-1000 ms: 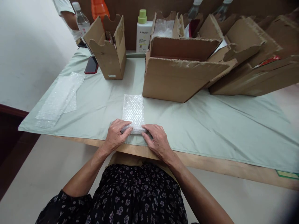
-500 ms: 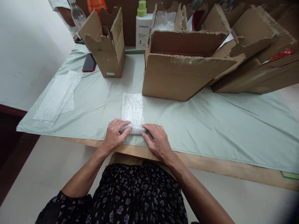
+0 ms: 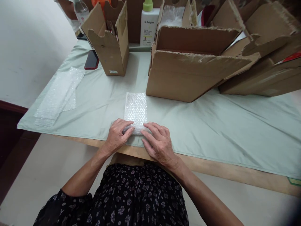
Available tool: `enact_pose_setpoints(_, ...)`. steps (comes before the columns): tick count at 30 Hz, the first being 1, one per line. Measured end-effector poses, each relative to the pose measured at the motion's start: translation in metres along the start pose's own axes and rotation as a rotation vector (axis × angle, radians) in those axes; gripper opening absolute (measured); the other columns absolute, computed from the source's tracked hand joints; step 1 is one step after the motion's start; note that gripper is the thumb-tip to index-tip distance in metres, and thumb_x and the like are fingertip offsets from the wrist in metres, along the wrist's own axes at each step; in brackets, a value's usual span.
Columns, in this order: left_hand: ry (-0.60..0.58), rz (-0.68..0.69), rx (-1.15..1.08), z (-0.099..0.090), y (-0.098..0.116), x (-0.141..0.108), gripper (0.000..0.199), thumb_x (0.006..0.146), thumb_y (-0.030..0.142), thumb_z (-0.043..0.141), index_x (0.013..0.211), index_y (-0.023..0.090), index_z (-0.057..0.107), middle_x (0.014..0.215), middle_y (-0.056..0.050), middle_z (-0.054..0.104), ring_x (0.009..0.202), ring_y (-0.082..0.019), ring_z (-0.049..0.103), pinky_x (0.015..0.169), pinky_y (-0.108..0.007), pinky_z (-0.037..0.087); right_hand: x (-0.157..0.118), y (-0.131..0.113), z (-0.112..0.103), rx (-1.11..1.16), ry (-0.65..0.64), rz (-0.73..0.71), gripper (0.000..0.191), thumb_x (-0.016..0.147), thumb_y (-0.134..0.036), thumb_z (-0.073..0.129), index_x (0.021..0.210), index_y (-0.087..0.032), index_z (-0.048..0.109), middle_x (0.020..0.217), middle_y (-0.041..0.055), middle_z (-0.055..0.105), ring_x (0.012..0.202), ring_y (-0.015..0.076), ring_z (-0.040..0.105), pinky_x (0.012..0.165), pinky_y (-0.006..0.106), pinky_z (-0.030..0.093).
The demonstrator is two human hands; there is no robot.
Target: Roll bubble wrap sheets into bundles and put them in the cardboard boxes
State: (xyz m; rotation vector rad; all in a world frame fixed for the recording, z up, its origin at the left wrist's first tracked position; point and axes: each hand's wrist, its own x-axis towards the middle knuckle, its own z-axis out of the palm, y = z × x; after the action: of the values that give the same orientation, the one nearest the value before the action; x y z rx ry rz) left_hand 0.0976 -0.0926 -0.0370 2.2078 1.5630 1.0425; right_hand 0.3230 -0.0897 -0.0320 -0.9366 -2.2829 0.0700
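A strip of clear bubble wrap lies flat on the cloth in front of me, its near end rolled into a small bundle. Whether something is inside the roll, I cannot tell. My left hand pinches the roll's left end between thumb and fingers. At the right end, my right hand rests its fingertips on the roll, with the fingers spread and the thumb apart from it, nearer the table edge.
More bubble wrap sheets lie at the left. Behind stand a narrow cardboard box, a wide cardboard box, further boxes and a white bottle. A phone lies beside the narrow box. Green cloth covers the table.
My right thumb has come off the roll and its fingers have spread. My left hand keeps its pinch. The whole view has shifted slightly.
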Motion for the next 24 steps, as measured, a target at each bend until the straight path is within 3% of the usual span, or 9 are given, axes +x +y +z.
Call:
enact_pose_setpoints(4,0.03,0.009,0.056,0.002,0.003,0.0,0.022,0.103,0.027,0.059,0.117,0.017,0.072,0.102,-0.009,0.078,0.094,-0.023,0.069,0.086,-0.04,0.057,0.004,0.005,0.003,-0.045,-0.14,-0.037,0.029,0.1,-0.021,0.062,0.128,-0.016,0.066,0.134,0.0129,0.071,0.126,0.0294,0.06,0.101,0.045,0.044)
enact_pose_setpoints(10,0.113,0.014,0.147,-0.007,0.016,-0.004,0.032,0.099,0.034,0.066,0.126,0.018,0.068,0.132,-0.016,0.067,0.123,-0.03,0.063,0.104,-0.049,0.054,0.022,0.018,0.002,0.039,-0.302,0.023,0.028,0.103,-0.018,0.053,0.124,-0.018,0.071,0.124,0.0127,0.075,0.109,0.0285,0.066,0.095,0.047,0.048)
enact_pose_setpoints(14,0.003,0.077,0.094,-0.019,0.023,-0.009,0.024,0.096,0.025,0.068,0.119,0.023,0.07,0.122,-0.011,0.073,0.119,-0.029,0.066,0.103,-0.049,0.052,0.03,0.024,-0.012,0.282,-0.384,0.14,0.029,0.103,-0.023,0.053,0.124,-0.023,0.074,0.113,0.0076,0.079,0.101,0.0241,0.07,0.097,0.046,0.05)
enact_pose_setpoints(17,-0.044,0.061,-0.002,-0.02,0.023,-0.011,0.02,0.098,0.019,0.063,0.117,0.022,0.071,0.107,-0.008,0.077,0.105,-0.025,0.07,0.093,-0.043,0.055,0.03,0.026,-0.024,0.378,-0.458,0.191,0.028,0.104,-0.028,0.055,0.123,-0.024,0.075,0.11,0.0048,0.08,0.101,0.023,0.072,0.099,0.044,0.051)
enact_pose_setpoints(21,-0.022,0.023,0.028,-0.014,0.017,-0.006,0.018,0.101,0.022,0.061,0.115,0.02,0.071,0.101,-0.008,0.078,0.093,-0.024,0.07,0.084,-0.041,0.054,0.024,0.024,-0.027,0.185,-0.326,0.219,0.029,0.103,-0.034,0.058,0.124,-0.02,0.072,0.114,0.0101,0.078,0.102,0.0276,0.069,0.091,0.045,0.05)
enact_pose_setpoints(24,0.016,0.004,0.11,-0.007,0.011,0.002,0.019,0.102,0.025,0.06,0.115,0.018,0.072,0.106,-0.01,0.077,0.097,-0.025,0.07,0.087,-0.042,0.055,0.021,0.021,-0.02,0.053,-0.229,0.088,0.031,0.1,-0.034,0.062,0.126,-0.018,0.069,0.128,0.0143,0.072,0.114,0.0306,0.065,0.094,0.046,0.049)
